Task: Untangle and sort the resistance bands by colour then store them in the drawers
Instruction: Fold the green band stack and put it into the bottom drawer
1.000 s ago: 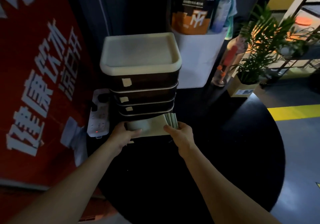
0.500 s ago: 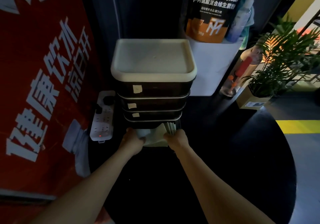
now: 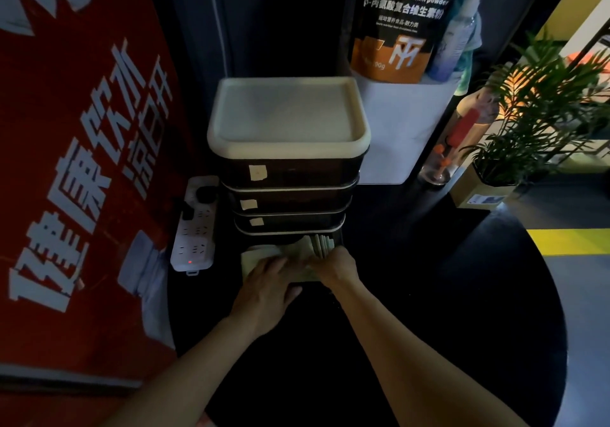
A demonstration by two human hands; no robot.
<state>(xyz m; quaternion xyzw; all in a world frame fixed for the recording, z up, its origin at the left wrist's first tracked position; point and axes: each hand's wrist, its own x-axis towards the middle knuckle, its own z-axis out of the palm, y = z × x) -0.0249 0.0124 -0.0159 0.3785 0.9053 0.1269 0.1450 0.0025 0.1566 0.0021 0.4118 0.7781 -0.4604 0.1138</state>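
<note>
Dim light covers the round black table [image 3: 462,294], where a drawer tower [image 3: 287,169] stands. Pale green bands [image 3: 297,250] lie at its foot, in the lowest drawer. The left hand [image 3: 267,278] presses flat on them; the right hand [image 3: 336,266] pinches their right end.

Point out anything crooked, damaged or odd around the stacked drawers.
Nothing looks damaged or spilled. The dark drawer unit with a cream top stands square; only its bottom drawer is open, where both hands, left and right, press down pale green folded bands, some standing on edge.
</note>
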